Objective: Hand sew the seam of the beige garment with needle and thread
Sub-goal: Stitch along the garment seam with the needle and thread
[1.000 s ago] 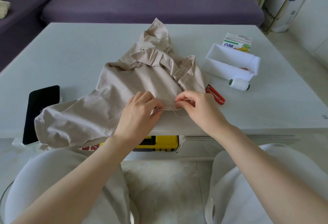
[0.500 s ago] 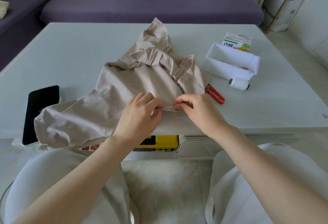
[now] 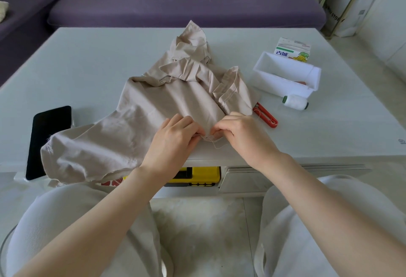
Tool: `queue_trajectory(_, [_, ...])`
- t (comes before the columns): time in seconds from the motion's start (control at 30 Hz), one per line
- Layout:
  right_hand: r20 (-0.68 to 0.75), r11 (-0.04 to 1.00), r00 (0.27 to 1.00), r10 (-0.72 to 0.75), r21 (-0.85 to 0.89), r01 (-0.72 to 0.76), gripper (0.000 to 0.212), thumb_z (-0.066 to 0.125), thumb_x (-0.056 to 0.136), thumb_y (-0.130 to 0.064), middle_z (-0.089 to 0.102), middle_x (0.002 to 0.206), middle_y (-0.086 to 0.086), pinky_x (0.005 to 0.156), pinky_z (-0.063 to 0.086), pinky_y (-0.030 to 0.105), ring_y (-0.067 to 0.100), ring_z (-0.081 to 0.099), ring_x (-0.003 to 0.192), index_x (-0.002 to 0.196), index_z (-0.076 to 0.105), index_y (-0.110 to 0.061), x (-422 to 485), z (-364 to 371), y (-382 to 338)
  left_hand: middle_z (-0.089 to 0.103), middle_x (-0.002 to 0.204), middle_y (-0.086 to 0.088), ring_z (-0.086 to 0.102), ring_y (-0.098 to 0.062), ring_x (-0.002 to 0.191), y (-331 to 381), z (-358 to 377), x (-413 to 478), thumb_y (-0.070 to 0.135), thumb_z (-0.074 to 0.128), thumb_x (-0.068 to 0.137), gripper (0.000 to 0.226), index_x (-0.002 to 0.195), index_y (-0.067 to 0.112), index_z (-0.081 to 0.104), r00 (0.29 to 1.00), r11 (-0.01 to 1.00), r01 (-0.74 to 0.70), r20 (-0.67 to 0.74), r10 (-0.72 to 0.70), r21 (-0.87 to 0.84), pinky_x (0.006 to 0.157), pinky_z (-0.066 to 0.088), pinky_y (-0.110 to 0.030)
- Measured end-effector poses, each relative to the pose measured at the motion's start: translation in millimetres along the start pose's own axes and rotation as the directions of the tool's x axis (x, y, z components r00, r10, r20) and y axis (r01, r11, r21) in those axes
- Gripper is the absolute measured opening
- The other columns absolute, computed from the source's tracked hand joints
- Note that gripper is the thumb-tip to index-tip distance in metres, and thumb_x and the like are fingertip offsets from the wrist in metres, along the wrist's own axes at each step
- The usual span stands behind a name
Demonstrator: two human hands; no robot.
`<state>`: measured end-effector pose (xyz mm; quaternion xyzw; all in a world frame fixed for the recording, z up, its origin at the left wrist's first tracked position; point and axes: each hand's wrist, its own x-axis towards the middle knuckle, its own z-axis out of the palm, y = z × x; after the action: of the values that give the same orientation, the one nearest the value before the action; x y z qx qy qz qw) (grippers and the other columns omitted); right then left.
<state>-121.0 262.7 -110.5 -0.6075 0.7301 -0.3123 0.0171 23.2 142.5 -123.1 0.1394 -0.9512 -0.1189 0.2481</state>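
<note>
The beige garment [image 3: 140,120] lies crumpled on the white table [image 3: 87,63], one end hanging over the front edge. My left hand [image 3: 173,140] pinches the fabric edge at the seam near the table's front. My right hand [image 3: 243,134] is curled right beside it, fingertips pinched at the same spot on the seam. The needle is hidden between the fingers. A short loop of pale thread [image 3: 216,145] hangs below the fingertips.
Red thread snips [image 3: 267,117] lie just right of the garment. A white thread spool [image 3: 295,102], a white open box [image 3: 285,74] and a small carton [image 3: 293,49] sit at the right. A black phone [image 3: 47,138] lies left. A purple sofa [image 3: 175,2] stands behind.
My right hand has moved left until its fingertips meet the left hand's at the seam. The bare needle seen between the hands earlier is now covered by fingers.
</note>
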Motion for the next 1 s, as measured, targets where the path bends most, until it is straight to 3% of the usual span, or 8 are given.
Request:
queue_trajectory(0.2, [0.044, 0.993, 0.994, -0.096, -0.069, 0.099, 0.03, 0.062, 0.075, 0.019, 0.066, 0.071, 0.003, 0.057, 0.052, 0.043, 0.021, 0.056, 0.072, 0.086, 0.074, -0.006, 2.7, 6.0, 3.2, 0.063, 0.081, 0.004, 0.047, -0.017, 0.075, -1.5, 2.9, 1.6, 0.022, 0.047, 0.088, 0.023, 0.085, 0.015, 0.069, 1.0, 1.0, -0.023, -0.004, 0.023, -0.005, 0.069, 0.039, -0.031])
queue_trajectory(0.3, [0.055, 0.996, 0.995, -0.086, -0.031, 0.087, 0.024, 0.063, 0.079, 0.013, 0.067, 0.077, 0.003, 0.065, 0.053, 0.041, 0.02, 0.057, 0.077, 0.088, 0.073, -0.006, 3.0, 6.5, 3.6, 0.063, 0.08, 0.003, 0.05, -0.019, 0.074, -0.5, 2.5, 3.1, 0.021, 0.049, 0.088, 0.022, 0.085, 0.015, 0.069, 1.0, 1.0, -0.01, -0.018, 0.01, -0.008, 0.069, 0.039, -0.031])
queue_trajectory(0.4, [0.044, 0.989, 0.999, 0.029, 0.143, -0.035, 0.017, 0.059, 0.088, 0.003, 0.06, 0.085, -0.005, 0.077, 0.049, 0.028, 0.013, 0.056, 0.083, 0.091, 0.071, -0.008, 3.7, 5.7, -0.5, 0.063, 0.079, 0.001, 0.052, -0.022, 0.073, 2.6, -0.5, 5.4, 0.025, 0.045, 0.088, 0.027, 0.083, 0.011, 0.068, 0.998, 0.999, 0.033, -0.048, -0.035, -0.033, 0.069, 0.038, -0.029])
queue_trajectory(0.47, [0.044, 0.957, 0.99, 0.136, 0.252, -0.142, 0.018, 0.056, 0.09, 0.001, 0.055, 0.087, -0.006, 0.076, 0.042, 0.014, 0.005, 0.054, 0.08, 0.092, 0.071, -0.009, 4.9, 3.5, -3.7, 0.063, 0.079, 0.001, 0.05, -0.019, 0.073, 4.2, -1.8, 6.6, 0.027, 0.044, 0.087, 0.029, 0.082, 0.011, 0.068, 0.997, 0.998, 0.056, -0.055, -0.058, -0.042, 0.069, 0.037, -0.026])
queue_trajectory(0.53, [0.033, 0.907, 0.973, 0.23, 0.355, -0.226, 0.017, 0.056, 0.092, -0.002, 0.058, 0.087, -0.007, 0.075, 0.041, 0.008, 0.0, 0.056, 0.079, 0.093, 0.071, -0.011, 6.0, -0.1, -6.4, 0.064, 0.08, 0.001, 0.046, -0.015, 0.075, 5.0, -1.7, 6.9, 0.028, 0.044, 0.087, 0.03, 0.083, 0.011, 0.068, 0.997, 0.997, 0.06, -0.054, -0.062, -0.049, 0.069, 0.036, -0.025])
queue_trajectory(0.7, [-0.001, 0.767, 0.93, 0.369, 0.565, -0.304, 0.014, 0.056, 0.094, -0.008, 0.071, 0.086, -0.003, 0.082, 0.052, 0.022, 0.007, 0.067, 0.082, 0.097, 0.066, -0.017, 6.1, -6.7, -10.0, 0.064, 0.081, 0.002, 0.047, -0.013, 0.076, 5.2, -1.1, 6.7, 0.027, 0.043, 0.087, 0.029, 0.084, 0.012, 0.068, 0.996, 0.996, 0.061, -0.064, -0.065, -0.063, 0.069, 0.037, -0.024])
queue_trajectory(0.83, [-0.008, 0.744, 0.914, 0.405, 0.584, -0.324, 0.014, 0.061, 0.091, -0.012, 0.072, 0.083, -0.004, 0.085, 0.053, 0.033, 0.01, 0.069, 0.081, 0.094, 0.054, -0.024, 5.8, -1.4, -11.6, 0.064, 0.08, 0.003, 0.049, -0.015, 0.074, 6.2, -1.6, 6.6, 0.027, 0.044, 0.086, 0.028, 0.084, 0.012, 0.068, 0.996, 0.996, 0.054, -0.073, -0.059, -0.072, 0.069, 0.037, -0.024])
queue_trajectory(1.0, [0.009, 0.743, 0.91, 0.413, 0.575, -0.343, 0.014, 0.065, 0.089, -0.015, 0.073, 0.079, -0.002, 0.077, 0.054, 0.031, 0.012, 0.068, 0.076, 0.087, 0.054, -0.022, 3.3, 6.4, -14.1, 0.064, 0.08, 0.002, 0.05, -0.017, 0.074, 5.1, 0.3, 6.3, 0.028, 0.045, 0.086, 0.028, 0.085, 0.012, 0.068, 0.994, 0.996, 0.058, -0.084, -0.064, -0.071, 0.068, 0.038, -0.026])
